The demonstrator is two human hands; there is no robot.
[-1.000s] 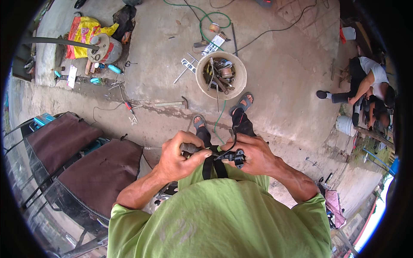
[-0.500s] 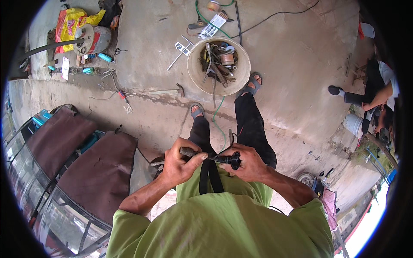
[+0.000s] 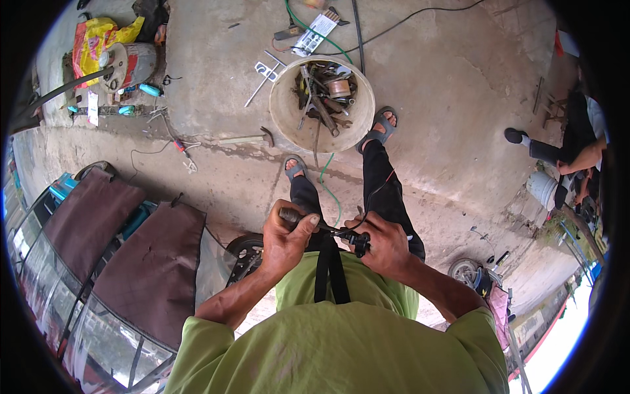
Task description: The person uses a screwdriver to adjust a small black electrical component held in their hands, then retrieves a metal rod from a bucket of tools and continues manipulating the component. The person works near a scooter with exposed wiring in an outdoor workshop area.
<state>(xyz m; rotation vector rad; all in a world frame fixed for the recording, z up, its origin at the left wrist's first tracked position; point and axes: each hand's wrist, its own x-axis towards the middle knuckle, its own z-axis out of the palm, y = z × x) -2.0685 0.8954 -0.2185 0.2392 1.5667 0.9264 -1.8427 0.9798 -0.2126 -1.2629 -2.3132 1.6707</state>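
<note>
**Left hand point(image 3: 284, 243) and right hand point(image 3: 388, 247) sit farther right, against the bucket point(image 3: 281, 111), than half a second ago**

Nearest is a green shirt point(image 3: 341, 354), a black strap point(image 3: 322, 276) over its front. Just beyond, on the wearer's side of the bucket, the left hand grips a dark-handled tool point(image 3: 289, 215), thumb laid along it, while the right hand is closed around a black fitting point(image 3: 359, 241). Whether tool and fitting touch is too small to tell. Handling this well probably means holding the fitting steady in the right hand and keeping the left hand's push in line with the tool, without twisting.

One sandalled foot point(image 3: 296, 168) stands short of the bucket, the other just beside its right wall. Loose tools point(image 3: 325, 108) fill the bucket. Left of it lie a hammer point(image 3: 268, 137) and a T-shaped wrench point(image 3: 261, 85); well to its right sits another person point(image 3: 584, 156).
</note>
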